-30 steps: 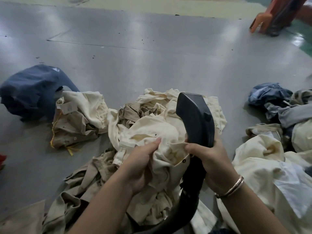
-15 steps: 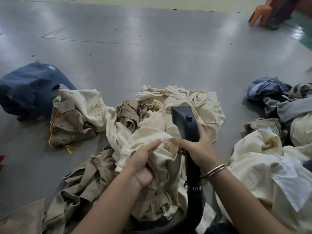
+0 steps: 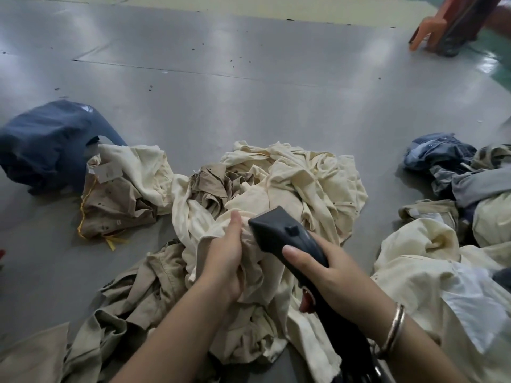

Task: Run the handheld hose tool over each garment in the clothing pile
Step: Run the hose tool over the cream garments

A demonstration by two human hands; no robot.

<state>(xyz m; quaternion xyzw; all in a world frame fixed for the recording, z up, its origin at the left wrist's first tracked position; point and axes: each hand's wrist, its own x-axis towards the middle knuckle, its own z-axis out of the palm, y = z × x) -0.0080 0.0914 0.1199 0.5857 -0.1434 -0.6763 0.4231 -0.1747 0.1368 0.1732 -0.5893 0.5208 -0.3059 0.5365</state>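
Note:
A heap of cream and tan garments [image 3: 290,183] lies on the grey floor in front of me. My left hand [image 3: 225,258] grips a bunched fold of a cream garment [image 3: 257,261] at the near side of the heap. My right hand [image 3: 329,275] holds the handle of the black hose tool [image 3: 279,230], whose flat head lies low and tilted left, against the cloth beside my left thumb. Its black hose [image 3: 351,341] runs down toward me under my right wrist, which wears a metal bangle.
A dark blue garment [image 3: 47,145] and a cream-and-tan one with a tag [image 3: 121,194] lie at the left. More cream, white and denim clothes [image 3: 453,261] are piled at the right. An orange chair leg [image 3: 425,29] stands far right. Open grey floor [image 3: 221,78] stretches beyond.
The tool head has dropped from upright to low and tilted left, onto the cloth by my left hand. My left hand keeps its hold on the fold.

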